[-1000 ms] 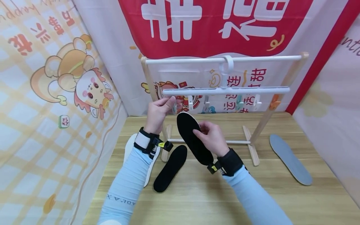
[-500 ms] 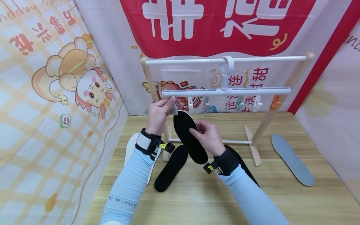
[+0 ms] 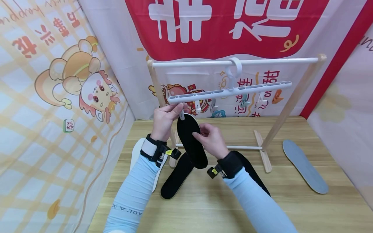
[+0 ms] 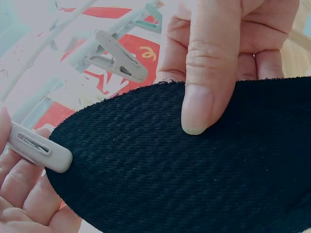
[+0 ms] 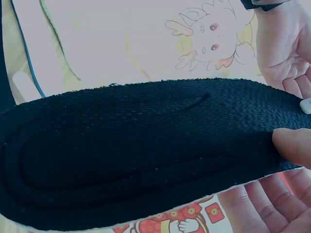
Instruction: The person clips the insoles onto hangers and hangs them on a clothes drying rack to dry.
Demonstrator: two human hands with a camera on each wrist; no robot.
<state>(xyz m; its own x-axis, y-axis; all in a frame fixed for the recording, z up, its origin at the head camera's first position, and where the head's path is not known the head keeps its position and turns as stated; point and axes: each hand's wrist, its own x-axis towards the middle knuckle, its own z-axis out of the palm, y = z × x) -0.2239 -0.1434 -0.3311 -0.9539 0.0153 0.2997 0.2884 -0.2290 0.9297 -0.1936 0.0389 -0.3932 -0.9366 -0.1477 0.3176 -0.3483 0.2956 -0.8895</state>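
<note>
My left hand pinches a grey-white clip at the left end of the white hanger. A black insole hangs tilted from my right hand, thumb on its front face and fingers behind. In the left wrist view the jaw of the clip lies over the insole's rounded end, and the thumb of my right hand presses the fabric. The right wrist view shows most of the length of the insole, with a stitched-looking outline on it.
The hanger hooks over the white top bar of a wooden-legged rack. More clips dangle along it. On the table lie a black insole, another black one partly behind my right arm, a white one and a grey one.
My right hand has moved the insole left and up into the clip, and the insole now stands steeper. The hanger has swung, its right end now higher in view.
</note>
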